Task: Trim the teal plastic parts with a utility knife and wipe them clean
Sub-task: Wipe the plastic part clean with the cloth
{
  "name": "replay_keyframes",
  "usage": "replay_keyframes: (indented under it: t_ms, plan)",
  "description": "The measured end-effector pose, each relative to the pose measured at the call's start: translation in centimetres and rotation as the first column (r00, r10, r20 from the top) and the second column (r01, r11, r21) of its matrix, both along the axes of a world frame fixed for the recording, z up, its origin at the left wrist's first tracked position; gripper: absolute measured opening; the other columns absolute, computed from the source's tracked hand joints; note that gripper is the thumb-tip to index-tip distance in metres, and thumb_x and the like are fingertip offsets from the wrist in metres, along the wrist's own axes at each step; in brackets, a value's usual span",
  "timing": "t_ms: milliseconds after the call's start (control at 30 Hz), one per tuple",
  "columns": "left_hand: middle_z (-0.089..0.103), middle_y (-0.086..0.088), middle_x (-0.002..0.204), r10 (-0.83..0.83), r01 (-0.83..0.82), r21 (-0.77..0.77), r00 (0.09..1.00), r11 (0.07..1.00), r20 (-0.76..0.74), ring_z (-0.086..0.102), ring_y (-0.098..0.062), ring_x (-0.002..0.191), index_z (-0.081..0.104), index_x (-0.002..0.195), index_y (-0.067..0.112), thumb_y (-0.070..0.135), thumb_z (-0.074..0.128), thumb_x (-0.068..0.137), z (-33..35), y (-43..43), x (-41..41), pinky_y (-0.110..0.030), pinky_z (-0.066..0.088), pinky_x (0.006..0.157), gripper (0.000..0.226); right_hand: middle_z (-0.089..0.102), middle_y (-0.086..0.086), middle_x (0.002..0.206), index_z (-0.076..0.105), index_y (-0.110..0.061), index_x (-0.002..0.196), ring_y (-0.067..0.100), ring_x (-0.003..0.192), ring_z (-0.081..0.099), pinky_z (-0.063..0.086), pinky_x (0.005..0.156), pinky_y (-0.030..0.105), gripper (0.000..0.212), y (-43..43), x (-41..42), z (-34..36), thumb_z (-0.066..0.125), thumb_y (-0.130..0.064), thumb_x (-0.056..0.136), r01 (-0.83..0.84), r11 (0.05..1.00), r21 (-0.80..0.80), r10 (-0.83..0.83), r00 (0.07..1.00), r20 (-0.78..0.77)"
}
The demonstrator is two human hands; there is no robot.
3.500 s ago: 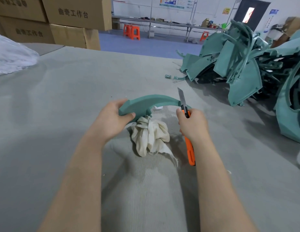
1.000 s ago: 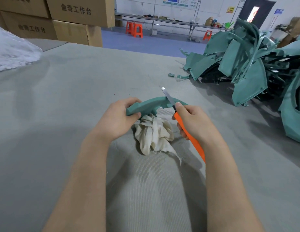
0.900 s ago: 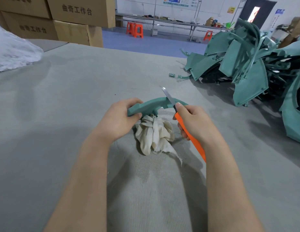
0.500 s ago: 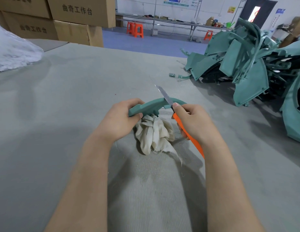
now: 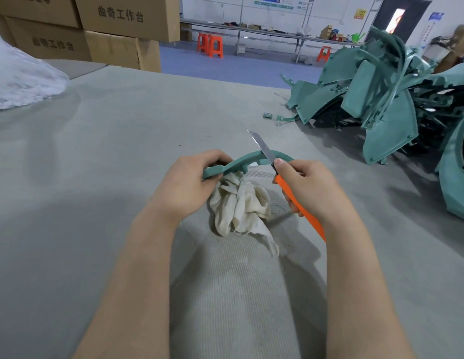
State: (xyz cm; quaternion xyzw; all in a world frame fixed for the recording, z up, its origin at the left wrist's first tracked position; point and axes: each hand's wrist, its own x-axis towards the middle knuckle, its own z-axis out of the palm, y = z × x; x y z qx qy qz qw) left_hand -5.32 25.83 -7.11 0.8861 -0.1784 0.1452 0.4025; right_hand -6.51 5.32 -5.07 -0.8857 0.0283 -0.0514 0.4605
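A curved teal plastic part arches just above the grey table. My left hand grips its left end. My right hand grips an orange utility knife, thumb near the blade's base. The silver blade lies across the top of the part's arch and points up and to the left. A crumpled cream cloth lies on the table under the part, between my hands.
A big heap of teal plastic parts fills the table's right side, with small teal scraps beside it. Cardboard boxes stand at the far left, with a white plastic bag below them. Orange stools stand on the blue floor beyond.
The blade has slid left along the part's arch and tilted further to the left. My left hand has kept its grip on the part's left end.
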Motion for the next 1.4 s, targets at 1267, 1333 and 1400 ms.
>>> replay_keyframes:
  t_ms: [1267, 1333, 1400]
  plan:
    - [0.064, 0.016, 0.083, 0.007, -0.008, -0.036, 0.999, 0.999, -0.036, 0.058, -0.009, 0.083, 0.058, 0.088, 0.038, 0.005, 0.059, 0.090, -0.4, 0.0, 0.2, -0.024, 0.043, 0.077, 0.034, 0.045, -0.005, 0.044, 0.066, -0.011, 0.075, 0.013, 0.038, 0.042, 0.037, 0.039, 0.021, 0.040, 1.3, -0.9, 0.6, 0.051, -0.040, 0.097, -0.118, 0.993, 0.024, 0.118, 0.993, 0.019]
    - [0.062, 0.019, 0.079, 0.006, -0.009, -0.045, 0.999, 0.999, -0.050, 0.057, -0.002, 0.078, 0.056, 0.085, 0.041, 0.005, 0.059, 0.090, -0.3, 0.0, 0.2, -0.020, 0.042, 0.073, 0.037, 0.046, -0.004, 0.044, 0.065, -0.013, 0.072, 0.014, 0.038, 0.043, 0.038, 0.041, 0.024, 0.040, 1.5, -1.1, 0.7, 0.051, -0.042, 0.096, -0.155, 0.988, 0.013, 0.154, 0.988, 0.026]
    - [0.061, 0.019, 0.077, 0.009, -0.013, -0.059, 0.998, 0.998, -0.067, 0.056, 0.000, 0.076, 0.056, 0.082, 0.043, 0.005, 0.059, 0.090, -0.3, 0.0, 0.2, -0.018, 0.042, 0.071, 0.039, 0.045, -0.005, 0.044, 0.064, -0.012, 0.072, 0.013, 0.037, 0.043, 0.039, 0.042, 0.025, 0.041, 1.8, -1.3, 0.8, 0.051, -0.042, 0.096, -0.191, 0.981, 0.013, 0.191, 0.981, 0.031]
